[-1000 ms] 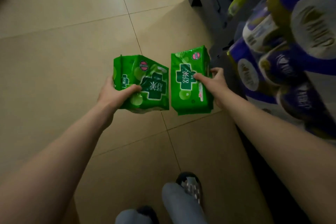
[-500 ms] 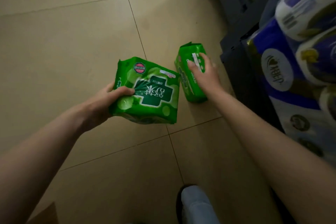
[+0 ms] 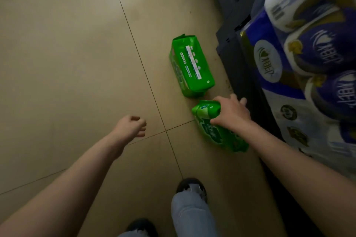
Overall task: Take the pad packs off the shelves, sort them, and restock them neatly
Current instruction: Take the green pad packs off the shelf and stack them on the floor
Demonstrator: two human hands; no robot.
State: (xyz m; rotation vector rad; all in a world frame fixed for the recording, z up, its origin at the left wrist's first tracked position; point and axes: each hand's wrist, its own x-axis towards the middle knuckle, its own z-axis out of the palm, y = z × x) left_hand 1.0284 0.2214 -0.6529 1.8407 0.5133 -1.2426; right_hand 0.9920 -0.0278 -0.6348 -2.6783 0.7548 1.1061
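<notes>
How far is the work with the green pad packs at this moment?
Done: one green pack stands on the floor tiles beside the dark shelf base, off the shelves. In hand: the right hand has its grip on a second green pack, low at the floor near the first; the left hand is empty, loosely curled. Left: sorting and restocking; no green packs visible on the shelves.
</notes>
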